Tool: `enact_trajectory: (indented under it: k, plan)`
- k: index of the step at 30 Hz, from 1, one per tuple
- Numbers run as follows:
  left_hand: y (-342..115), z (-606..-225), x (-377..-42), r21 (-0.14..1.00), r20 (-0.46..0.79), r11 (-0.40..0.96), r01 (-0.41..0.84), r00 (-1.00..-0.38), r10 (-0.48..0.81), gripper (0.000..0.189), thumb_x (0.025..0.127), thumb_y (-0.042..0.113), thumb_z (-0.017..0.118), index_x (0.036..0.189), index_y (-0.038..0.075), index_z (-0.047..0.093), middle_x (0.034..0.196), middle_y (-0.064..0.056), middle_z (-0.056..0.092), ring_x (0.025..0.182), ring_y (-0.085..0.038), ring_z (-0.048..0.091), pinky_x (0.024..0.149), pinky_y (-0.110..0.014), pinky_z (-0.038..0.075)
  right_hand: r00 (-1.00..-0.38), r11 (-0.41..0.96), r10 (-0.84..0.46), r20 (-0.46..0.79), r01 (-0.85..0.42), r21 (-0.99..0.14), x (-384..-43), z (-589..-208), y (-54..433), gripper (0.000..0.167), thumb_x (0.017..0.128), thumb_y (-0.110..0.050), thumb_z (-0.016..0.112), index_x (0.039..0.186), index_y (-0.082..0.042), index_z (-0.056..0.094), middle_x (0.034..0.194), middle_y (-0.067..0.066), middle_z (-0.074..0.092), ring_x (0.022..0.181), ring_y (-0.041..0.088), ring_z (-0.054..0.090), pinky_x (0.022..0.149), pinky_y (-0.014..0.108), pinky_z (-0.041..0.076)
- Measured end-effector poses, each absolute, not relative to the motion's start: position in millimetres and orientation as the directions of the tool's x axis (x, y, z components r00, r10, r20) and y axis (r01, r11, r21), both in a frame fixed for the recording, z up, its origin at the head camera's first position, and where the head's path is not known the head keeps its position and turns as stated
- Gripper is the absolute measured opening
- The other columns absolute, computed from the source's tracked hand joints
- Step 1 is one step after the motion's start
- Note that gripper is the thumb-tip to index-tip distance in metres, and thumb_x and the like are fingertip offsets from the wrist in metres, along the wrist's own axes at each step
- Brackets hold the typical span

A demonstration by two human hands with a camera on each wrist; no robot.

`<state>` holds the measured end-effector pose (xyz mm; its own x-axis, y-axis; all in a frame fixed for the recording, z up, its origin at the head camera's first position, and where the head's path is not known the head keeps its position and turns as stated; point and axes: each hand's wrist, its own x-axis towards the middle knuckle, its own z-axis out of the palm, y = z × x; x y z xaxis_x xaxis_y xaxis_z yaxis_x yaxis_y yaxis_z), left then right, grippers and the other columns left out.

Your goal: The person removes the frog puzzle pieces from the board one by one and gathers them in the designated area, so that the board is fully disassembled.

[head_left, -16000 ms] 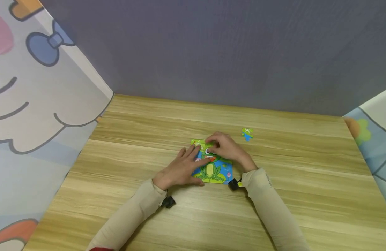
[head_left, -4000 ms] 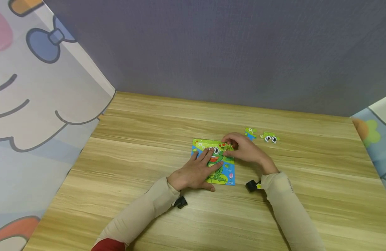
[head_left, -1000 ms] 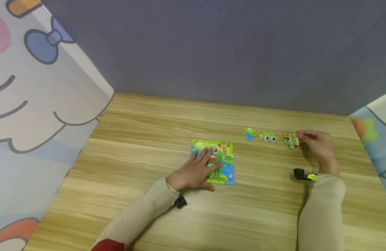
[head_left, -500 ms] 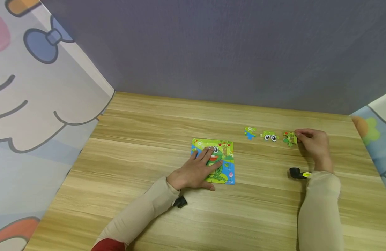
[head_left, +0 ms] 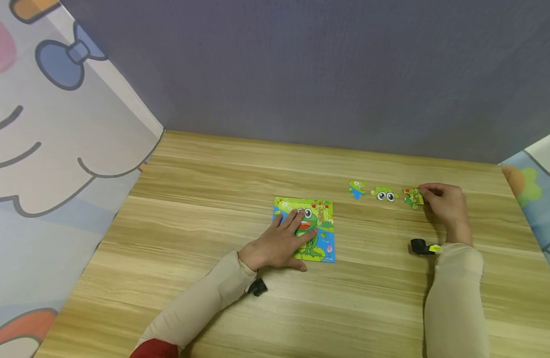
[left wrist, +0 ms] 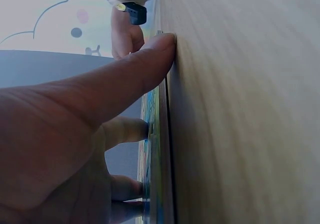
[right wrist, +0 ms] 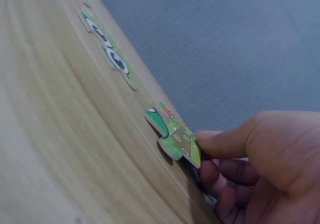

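Note:
My left hand (head_left: 277,243) lies with fingers spread on a square frog puzzle (head_left: 327,243); its thumb reaches past the front edge in the head view. In the left wrist view, the fingertips press on the thin board (left wrist: 159,184), seen edge-on. Far to the right, my right hand (head_left: 449,206) pinches the right edge of a green puzzle piece with a tree and red apples (head_left: 412,198). The right wrist view shows this tree piece (right wrist: 175,139) tilted, its near edge off the table, between thumb and curled fingers.
Left of the tree piece lie a piece with two frog eyes (head_left: 385,194) and a green-and-blue corner piece (head_left: 357,189). All rest on a wooden table (head_left: 190,199) backed by a grey panel (head_left: 302,74). Cartoon-printed walls (head_left: 69,134) flank it.
Earlier the eyes piece and then the tree piece left the puzzle's top row for the right side. Over the last second my right hand shifted slightly left with the tree piece; my left hand stayed.

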<state>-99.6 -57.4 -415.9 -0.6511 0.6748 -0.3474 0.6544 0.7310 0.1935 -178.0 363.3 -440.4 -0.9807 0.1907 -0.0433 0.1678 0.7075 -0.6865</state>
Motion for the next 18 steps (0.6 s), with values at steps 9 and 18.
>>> enact_trajectory:
  k: [9, 18]
  plan:
    - [-57.2, -415.6, -99.4, 0.194, -0.352, 0.731, 0.654, -0.649, 0.674, 0.092, 0.087, 0.063, 0.064, 0.161, 0.028, 0.023, 0.169, -0.02, 0.004, 0.158, -0.038, 0.008, 0.123, -0.06, 0.02, -0.977, 0.721, 0.209, -0.052, 0.19, -0.666, -178.3, -441.0, 362.4, 0.04, 0.103, -0.026, 0.053, 0.122, 0.007, 0.067, 0.069, -0.049, 0.042, 0.073, -0.023, 0.041, 0.068, 0.01, 0.038]
    - [-56.7, -415.4, -100.0, 0.191, -0.355, 0.733, 0.652, -0.651, 0.671, 0.092, 0.087, 0.063, 0.064, 0.161, 0.028, 0.022, 0.169, -0.02, 0.004, 0.158, -0.037, 0.007, 0.124, -0.06, 0.019, -0.973, 0.725, 0.213, -0.083, 0.215, -0.654, -177.0, -438.6, 360.9, 0.043, 0.104, -0.031, 0.052, 0.124, 0.004, 0.066, 0.072, -0.048, 0.041, 0.075, -0.022, 0.039, 0.074, 0.016, 0.038]
